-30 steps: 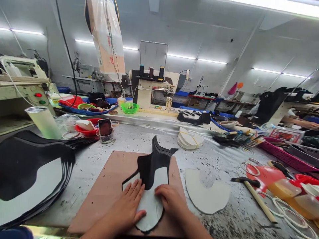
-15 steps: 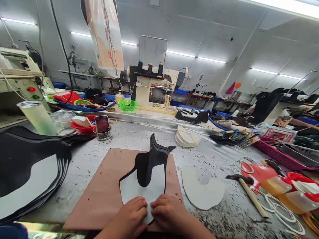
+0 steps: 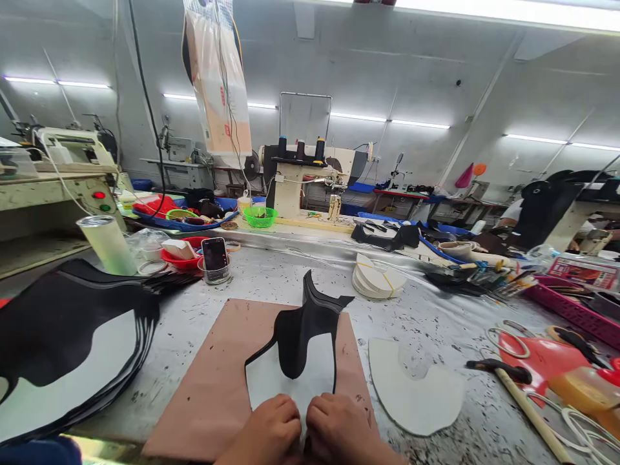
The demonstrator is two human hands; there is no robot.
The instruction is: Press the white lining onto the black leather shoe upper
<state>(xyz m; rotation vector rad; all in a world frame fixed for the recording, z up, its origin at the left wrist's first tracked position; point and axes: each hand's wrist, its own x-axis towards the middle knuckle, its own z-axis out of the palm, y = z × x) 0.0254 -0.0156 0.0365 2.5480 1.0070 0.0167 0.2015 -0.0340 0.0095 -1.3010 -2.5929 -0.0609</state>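
From where I stand, the black-and-white piece [image 3: 317, 316] lies on the pinkish board [image 3: 208, 368], its forked black end pointing away from the person and its white end toward them. Both hands are at that near end, side by side: the left hand [image 3: 277, 423] and the right hand [image 3: 335, 423] have their fingers curled in, gripping its edge, though the thumbs and fingertips are hidden from me. The white U-shaped sheet [image 3: 421, 403] lies apart on the surface [image 3: 271, 278], beyond the board's right side.

I'd judge the piece light and pliable, like thin leather or synthetic, unlikely to break but apt to crease. The black face has a slight sheen, so it might slip a little. The broad rim looks the best hold, pinched on both sides; the slim prongs would probably flop.
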